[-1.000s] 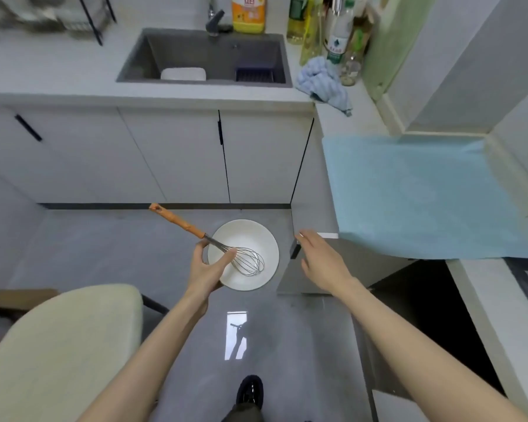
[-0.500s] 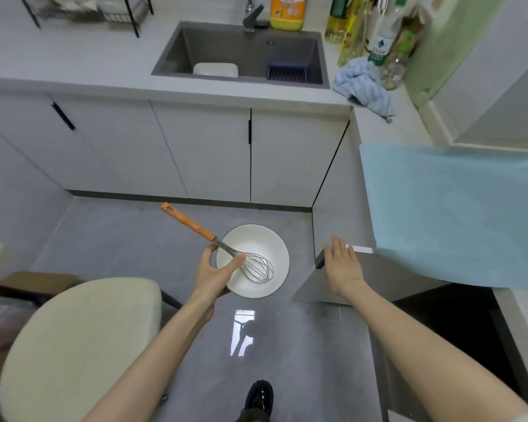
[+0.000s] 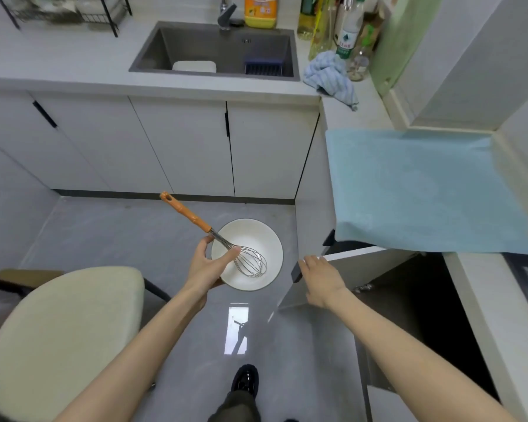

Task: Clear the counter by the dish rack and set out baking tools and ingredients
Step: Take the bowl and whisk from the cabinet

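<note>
My left hand (image 3: pixel 209 264) holds a white bowl (image 3: pixel 255 239) above the floor, thumb pressed over the rim onto a wire whisk (image 3: pixel 250 260) that lies in it. The whisk's orange handle (image 3: pixel 185 212) sticks out up and to the left. My right hand (image 3: pixel 320 277) rests flat on the top edge of an open white cabinet door (image 3: pixel 348 269) below the right counter, fingers apart. A light blue mat (image 3: pixel 418 190) covers that counter. The dish rack (image 3: pixel 64 10) stands at the far left of the back counter.
A sink (image 3: pixel 217 50) with a white dish and a dark strainer sits in the back counter. Bottles (image 3: pixel 326 22) and a crumpled blue cloth (image 3: pixel 329 76) fill the corner. A cream chair seat (image 3: pixel 61 339) is at lower left. The cabinet interior (image 3: pixel 424 315) is dark.
The view has shifted, bringing the sink, counter and dish rack lower in frame. My right hand stays on the cabinet door's edge, which looks swung further in. The bowl and whisk stay in my left hand.
</note>
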The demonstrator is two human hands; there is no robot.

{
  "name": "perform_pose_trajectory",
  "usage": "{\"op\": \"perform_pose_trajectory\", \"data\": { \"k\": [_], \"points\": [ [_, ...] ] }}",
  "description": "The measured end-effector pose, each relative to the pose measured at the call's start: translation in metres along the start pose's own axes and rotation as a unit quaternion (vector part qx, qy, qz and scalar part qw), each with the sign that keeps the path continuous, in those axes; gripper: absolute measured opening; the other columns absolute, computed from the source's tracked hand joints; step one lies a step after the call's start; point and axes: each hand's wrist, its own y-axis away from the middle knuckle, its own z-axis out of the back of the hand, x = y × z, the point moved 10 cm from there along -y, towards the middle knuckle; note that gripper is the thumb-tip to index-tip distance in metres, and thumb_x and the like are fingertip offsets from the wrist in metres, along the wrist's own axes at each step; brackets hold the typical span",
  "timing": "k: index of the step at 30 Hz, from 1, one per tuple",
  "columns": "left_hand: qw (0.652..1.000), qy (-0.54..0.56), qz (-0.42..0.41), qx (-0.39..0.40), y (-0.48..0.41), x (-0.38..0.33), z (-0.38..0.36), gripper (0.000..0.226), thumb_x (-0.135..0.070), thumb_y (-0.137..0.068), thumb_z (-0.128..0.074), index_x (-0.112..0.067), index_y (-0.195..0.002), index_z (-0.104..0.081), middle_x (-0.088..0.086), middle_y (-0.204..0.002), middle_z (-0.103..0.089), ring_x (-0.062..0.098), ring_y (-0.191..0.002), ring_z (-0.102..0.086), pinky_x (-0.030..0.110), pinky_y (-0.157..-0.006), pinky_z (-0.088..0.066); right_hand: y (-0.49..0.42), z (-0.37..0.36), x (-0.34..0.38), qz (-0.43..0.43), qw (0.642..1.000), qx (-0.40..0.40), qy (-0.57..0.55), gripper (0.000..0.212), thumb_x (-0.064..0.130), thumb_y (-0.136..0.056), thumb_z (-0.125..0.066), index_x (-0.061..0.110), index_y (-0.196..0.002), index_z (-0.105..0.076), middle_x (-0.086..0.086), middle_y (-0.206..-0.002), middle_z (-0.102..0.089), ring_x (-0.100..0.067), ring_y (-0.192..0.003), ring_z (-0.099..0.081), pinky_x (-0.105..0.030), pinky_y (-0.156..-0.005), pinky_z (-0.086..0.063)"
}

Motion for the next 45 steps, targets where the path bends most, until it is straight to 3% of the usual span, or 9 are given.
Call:
{"op": "perform_pose_trajectory", "data": {
  "k": [7, 12, 15, 17, 20, 23, 29, 38, 45],
  "points": [
    [1.000, -0.004, 0.016, 0.010, 0.061, 0.040, -0.037, 0.056, -0.029, -0.079, -0.076, -0.034, -0.123, -0.042, 0.000, -0.124, -0.054, 0.017, -0.089, -0.063, 0.032, -0.062, -0.056, 0.101, -0.044, -0.003, 0.046, 0.997, 0.029, -0.046, 0.041, 0.013, -0.088, -0.051, 0.014, -0.129, -0.051, -0.009, -0.131, -0.053, -0.028, -0.115, -0.051, -0.038, -0.103, -0.042],
    [1.000, -0.006, 0.022, 0.017, 0.096, 0.062, -0.064, 0.060, -0.031, -0.077, -0.077, -0.033, -0.127, -0.043, 0.001, -0.124, -0.057, 0.019, -0.089, -0.065, 0.027, -0.055, -0.054, 0.164, -0.058, -0.027, 0.014, 0.993, 0.050, -0.106, 0.060, 0.012, -0.093, -0.047, 0.021, -0.148, -0.027, -0.007, -0.160, -0.006, -0.032, -0.112, -0.057, -0.038, -0.085, -0.048],
    [1.000, -0.002, 0.020, 0.015, 0.117, 0.071, -0.077, 0.067, -0.030, -0.078, -0.076, -0.030, -0.134, -0.040, 0.001, -0.126, -0.055, 0.018, -0.089, -0.063, 0.029, -0.058, -0.055, 0.194, -0.044, -0.041, 0.009, 0.976, -0.018, -0.216, 0.054, 0.014, -0.097, -0.041, 0.021, -0.149, -0.026, 0.001, -0.160, -0.010, -0.026, -0.121, -0.052, -0.033, -0.093, -0.043],
    [1.000, 0.001, 0.017, 0.016, 0.127, 0.073, -0.082, 0.070, -0.030, -0.078, -0.076, -0.029, -0.136, -0.038, 0.001, -0.130, -0.052, 0.021, -0.093, -0.063, 0.029, -0.057, -0.056, 0.210, -0.022, -0.054, -0.023, 0.923, -0.108, -0.369, 0.046, 0.017, -0.100, -0.039, 0.022, -0.146, -0.034, 0.004, -0.152, -0.031, -0.016, -0.127, -0.047, -0.024, -0.101, -0.037],
    [1.000, 0.004, 0.014, 0.018, 0.139, 0.070, -0.084, 0.070, -0.032, -0.077, -0.077, -0.030, -0.135, -0.038, 0.002, -0.133, -0.051, 0.024, -0.098, -0.063, 0.029, -0.056, -0.056, 0.226, 0.002, -0.065, -0.075, 0.777, -0.174, -0.600, 0.036, 0.018, -0.100, -0.043, 0.022, -0.135, -0.049, 0.009, -0.132, -0.053, -0.007, -0.110, -0.058, -0.014, -0.090, -0.044],
    [1.000, 0.001, 0.013, 0.028, 0.143, 0.062, -0.082, 0.069, -0.032, -0.079, -0.076, -0.030, -0.136, -0.036, 0.004, -0.133, -0.049, 0.025, -0.099, -0.061, 0.031, -0.059, -0.056, 0.221, 0.014, -0.057, -0.091, 0.666, -0.151, -0.725, 0.027, 0.019, -0.100, -0.046, 0.025, -0.125, -0.056, 0.005, -0.124, -0.063, -0.012, -0.103, -0.063, -0.025, -0.089, -0.053],
    [1.000, 0.011, -0.001, 0.024, 0.135, 0.033, -0.056, 0.067, -0.031, -0.078, -0.076, -0.030, -0.133, -0.038, 0.005, -0.126, -0.054, 0.025, -0.098, -0.063, 0.034, -0.064, -0.058, 0.188, 0.046, -0.021, -0.068, 0.550, -0.040, -0.831, 0.027, 0.022, -0.095, -0.058, 0.017, -0.121, -0.063, -0.002, -0.118, -0.066, -0.021, -0.098, -0.065, -0.043, -0.084, -0.057],
    [0.999, 0.031, -0.033, 0.010, 0.083, -0.024, 0.023, 0.059, -0.028, -0.078, -0.077, -0.030, -0.126, -0.042, 0.000, -0.113, -0.062, 0.018, -0.088, -0.066, 0.030, -0.057, -0.057, 0.102, 0.116, 0.048, -0.027, 0.529, 0.045, -0.847, 0.034, 0.007, -0.091, -0.061, 0.021, -0.121, -0.057, -0.012, -0.110, -0.065, -0.033, -0.086, -0.067, -0.039, -0.073, -0.059],
    [0.997, 0.042, -0.052, -0.029, 0.029, -0.077, 0.114, 0.055, -0.027, -0.077, -0.077, -0.031, -0.121, -0.044, -0.001, -0.118, -0.059, 0.015, -0.087, -0.064, 0.029, -0.058, -0.055, 0.014, 0.186, 0.112, -0.016, 0.581, 0.022, -0.814, 0.040, -0.007, -0.088, -0.051, 0.014, -0.121, -0.056, -0.013, -0.092, -0.068, -0.028, -0.071, -0.069, -0.039, -0.068, -0.060]
  ]
}}
